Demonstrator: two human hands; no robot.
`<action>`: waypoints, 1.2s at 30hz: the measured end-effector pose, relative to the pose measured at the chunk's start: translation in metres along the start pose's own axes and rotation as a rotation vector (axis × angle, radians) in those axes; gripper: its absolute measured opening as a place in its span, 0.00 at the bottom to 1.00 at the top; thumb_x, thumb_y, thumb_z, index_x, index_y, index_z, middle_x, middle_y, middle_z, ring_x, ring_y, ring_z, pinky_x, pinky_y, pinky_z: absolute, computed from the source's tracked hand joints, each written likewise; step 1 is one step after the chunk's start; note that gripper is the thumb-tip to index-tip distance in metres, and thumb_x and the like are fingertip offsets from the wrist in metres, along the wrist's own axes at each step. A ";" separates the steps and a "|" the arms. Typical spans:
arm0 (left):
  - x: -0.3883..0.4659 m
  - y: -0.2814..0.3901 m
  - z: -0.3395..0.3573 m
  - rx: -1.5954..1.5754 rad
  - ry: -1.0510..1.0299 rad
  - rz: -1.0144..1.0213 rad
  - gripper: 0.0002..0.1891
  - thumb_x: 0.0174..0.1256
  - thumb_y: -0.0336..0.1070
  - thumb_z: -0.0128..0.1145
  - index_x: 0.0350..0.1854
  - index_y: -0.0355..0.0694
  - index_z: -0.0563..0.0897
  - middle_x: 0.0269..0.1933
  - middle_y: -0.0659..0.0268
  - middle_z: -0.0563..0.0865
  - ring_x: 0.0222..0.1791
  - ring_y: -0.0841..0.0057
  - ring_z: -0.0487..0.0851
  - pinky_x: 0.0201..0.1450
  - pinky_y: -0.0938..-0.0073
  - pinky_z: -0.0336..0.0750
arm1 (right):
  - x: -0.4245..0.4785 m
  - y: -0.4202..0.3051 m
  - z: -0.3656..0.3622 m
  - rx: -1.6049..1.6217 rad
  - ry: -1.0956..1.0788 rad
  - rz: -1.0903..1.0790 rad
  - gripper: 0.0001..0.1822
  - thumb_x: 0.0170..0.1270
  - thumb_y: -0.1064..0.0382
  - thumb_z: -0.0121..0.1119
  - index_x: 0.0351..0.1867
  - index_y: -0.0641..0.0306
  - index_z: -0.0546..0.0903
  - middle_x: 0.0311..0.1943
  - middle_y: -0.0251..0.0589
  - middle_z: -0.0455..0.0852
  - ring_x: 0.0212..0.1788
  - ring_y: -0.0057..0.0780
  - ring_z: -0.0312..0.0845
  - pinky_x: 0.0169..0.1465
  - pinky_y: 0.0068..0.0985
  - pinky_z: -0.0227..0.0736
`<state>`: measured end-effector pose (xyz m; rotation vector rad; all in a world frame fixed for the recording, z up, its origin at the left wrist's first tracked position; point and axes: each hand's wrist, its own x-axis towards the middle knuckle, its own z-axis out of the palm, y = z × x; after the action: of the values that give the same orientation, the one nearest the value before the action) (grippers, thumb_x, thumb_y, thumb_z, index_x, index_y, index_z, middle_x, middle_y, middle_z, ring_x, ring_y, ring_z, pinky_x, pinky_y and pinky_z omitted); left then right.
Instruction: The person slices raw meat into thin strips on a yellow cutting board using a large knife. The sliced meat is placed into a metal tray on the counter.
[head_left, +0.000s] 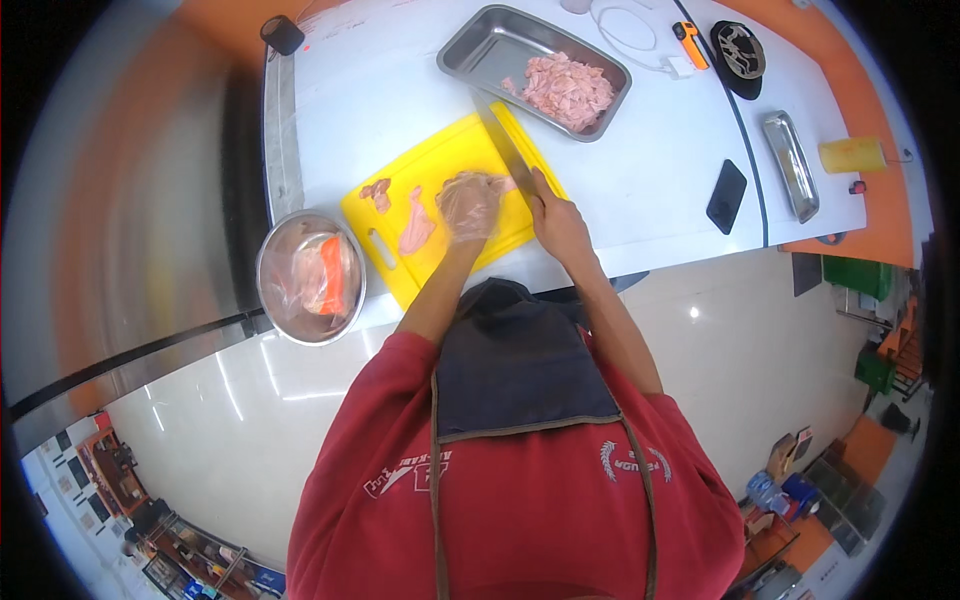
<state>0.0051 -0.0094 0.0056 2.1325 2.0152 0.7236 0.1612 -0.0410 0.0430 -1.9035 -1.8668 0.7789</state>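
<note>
My left hand (470, 206), in a clear plastic glove, presses on a piece of raw meat (504, 184) on the yellow cutting board (457, 154). My bare right hand (557, 225) grips a long-bladed kitchen knife (507, 146). Its blade lies across the right side of the board, close beside the meat, with the tip pointing toward the steel tray. To the left of my gloved hand lie a long strip of raw meat or skin (417, 223) and a smaller scrap (377, 195). Most of the meat under my left hand is hidden.
A steel tray (480, 49) with chopped raw meat (570, 90) stands beyond the board. At the board's left is a metal bowl (274, 281) holding a plastic bag (319, 274). Farther right lie a phone (726, 196), a narrow steel tray (790, 166) and a black cap (738, 60).
</note>
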 end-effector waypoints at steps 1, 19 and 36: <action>-0.002 -0.007 0.006 -0.037 0.017 0.007 0.17 0.63 0.53 0.58 0.27 0.45 0.89 0.30 0.56 0.88 0.31 0.58 0.86 0.37 0.56 0.77 | 0.009 -0.004 0.004 -0.012 -0.002 -0.020 0.27 0.72 0.57 0.50 0.72 0.51 0.67 0.33 0.66 0.84 0.36 0.64 0.82 0.43 0.53 0.75; -0.003 -0.020 0.009 -0.056 0.076 0.049 0.17 0.61 0.50 0.58 0.23 0.43 0.86 0.29 0.56 0.87 0.30 0.57 0.84 0.37 0.54 0.75 | -0.125 0.043 -0.039 -0.057 -0.190 0.065 0.32 0.71 0.64 0.52 0.76 0.49 0.59 0.28 0.66 0.82 0.33 0.66 0.79 0.37 0.51 0.72; -0.024 -0.023 -0.010 0.208 0.067 -0.035 0.10 0.58 0.44 0.62 0.24 0.44 0.86 0.25 0.62 0.87 0.26 0.66 0.85 0.35 0.60 0.77 | 0.003 0.000 0.035 0.034 -0.047 -0.133 0.31 0.71 0.60 0.51 0.75 0.48 0.63 0.31 0.65 0.84 0.33 0.64 0.81 0.41 0.49 0.76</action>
<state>-0.0202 -0.0326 -0.0008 2.2024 2.2469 0.6127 0.1399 -0.0425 0.0156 -1.7344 -1.9725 0.8132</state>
